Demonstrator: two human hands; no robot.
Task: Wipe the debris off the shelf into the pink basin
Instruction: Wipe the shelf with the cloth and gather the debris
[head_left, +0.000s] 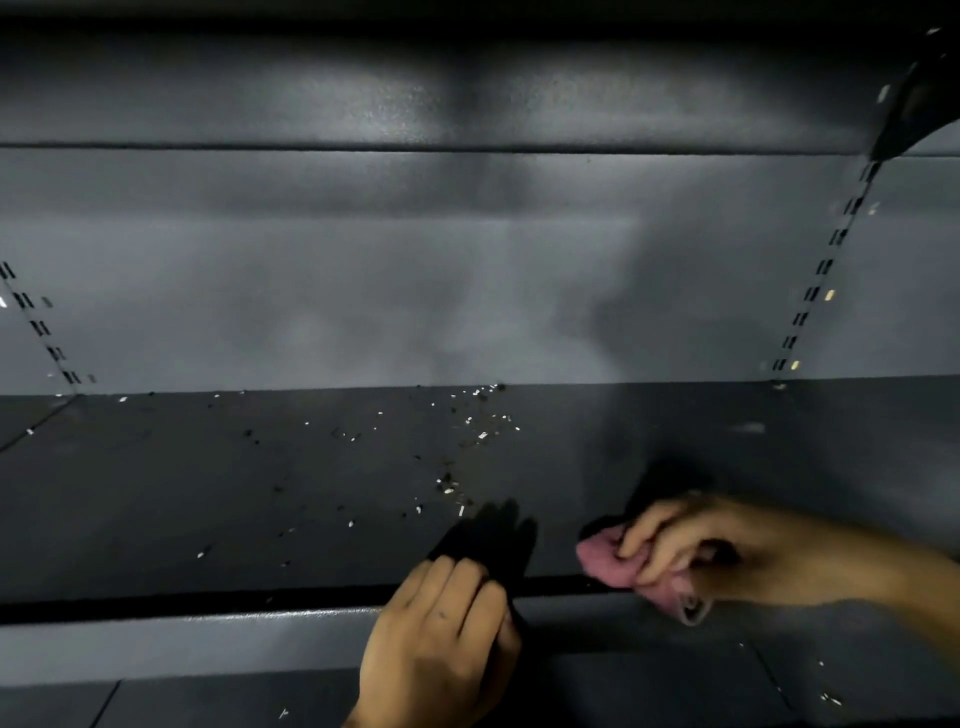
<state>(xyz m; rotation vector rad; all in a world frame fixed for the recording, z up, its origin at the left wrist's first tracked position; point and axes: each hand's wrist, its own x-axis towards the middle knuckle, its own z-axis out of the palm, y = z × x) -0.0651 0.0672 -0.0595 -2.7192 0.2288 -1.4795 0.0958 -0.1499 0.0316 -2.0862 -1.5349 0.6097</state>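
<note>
Left hand (441, 631): wrist cut off by the bottom edge; fingertips lost in black shadow at the shelf (208, 493) lip.
Right hand (691, 540): forearm ran out at the right edge; palm hidden.
Pink cloth (618, 561): mostly covered by the fingers (644, 530).
Debris (467, 441): specks too small to identify.
Top right corner: dark blurred shape, unreadable.

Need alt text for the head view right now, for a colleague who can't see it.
A right hand presses a pink cloth on a dark shelf at its front edge; the left hand rests at that edge. Debris lies scattered left of the cloth. No basin visible.
</note>
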